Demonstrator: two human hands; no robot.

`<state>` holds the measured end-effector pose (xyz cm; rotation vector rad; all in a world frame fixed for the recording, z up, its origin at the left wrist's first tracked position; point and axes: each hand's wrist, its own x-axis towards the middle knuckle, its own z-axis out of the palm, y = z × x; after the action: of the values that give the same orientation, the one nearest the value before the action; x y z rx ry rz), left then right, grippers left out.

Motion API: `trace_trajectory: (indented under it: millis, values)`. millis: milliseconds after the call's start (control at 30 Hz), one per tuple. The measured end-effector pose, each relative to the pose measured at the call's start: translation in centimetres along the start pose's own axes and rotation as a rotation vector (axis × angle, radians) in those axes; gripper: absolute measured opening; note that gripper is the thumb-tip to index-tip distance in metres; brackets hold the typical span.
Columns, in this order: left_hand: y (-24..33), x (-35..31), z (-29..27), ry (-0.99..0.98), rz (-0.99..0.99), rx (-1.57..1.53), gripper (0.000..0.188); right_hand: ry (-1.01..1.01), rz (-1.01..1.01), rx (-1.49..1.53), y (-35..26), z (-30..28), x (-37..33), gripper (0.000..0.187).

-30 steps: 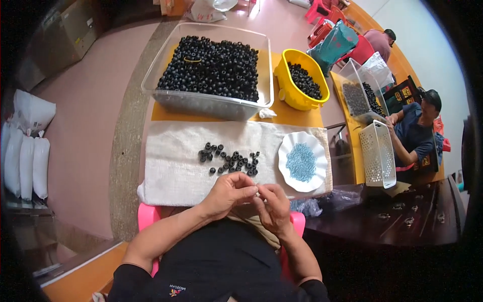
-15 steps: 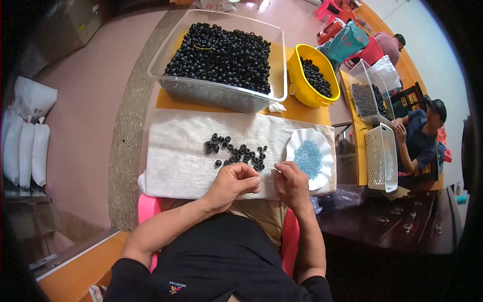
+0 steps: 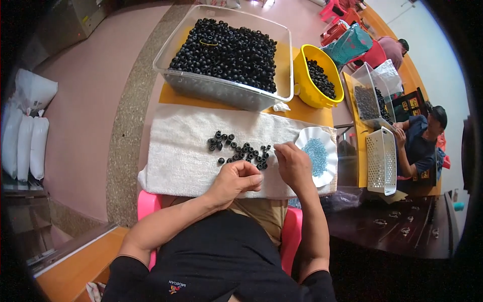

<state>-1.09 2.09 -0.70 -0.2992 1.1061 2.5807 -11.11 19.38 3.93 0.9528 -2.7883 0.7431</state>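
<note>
On the white towel lies a loose group of small black round pieces, several with a hole in the middle. My left hand is closed in a pinch just on the near side of them; whatever is between its thumb and forefinger cannot be made out. My right hand is also pinched, its fingertips at the right end of the black group; anything in them is too small to tell. Right beside that hand, a white scalloped plate holds tiny clear blue pieces.
Beyond the towel stand a large clear bin heaped with black pieces and a yellow tub with more. At the right, a co-worker sits by another clear bin and a white perforated basket. White sacks stand at the left.
My right hand has moved away from my body to the right end of the black pieces, its fingertips no longer opposite my left hand. My left hand keeps its pinch almost in place.
</note>
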Motion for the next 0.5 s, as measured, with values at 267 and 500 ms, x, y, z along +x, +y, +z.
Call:
trace_trajectory:
  millis: [267,500]
  values:
    - [0.0,0.1,0.0,0.003,-0.001,0.009,0.01,-0.256,0.035,-0.122,0.4,1.1,2.3,0.016]
    - [0.1,0.1,-0.1,0.001,0.006,0.009,0.011,-0.192,0.0,-0.042,0.7,1.3,1.9,0.011]
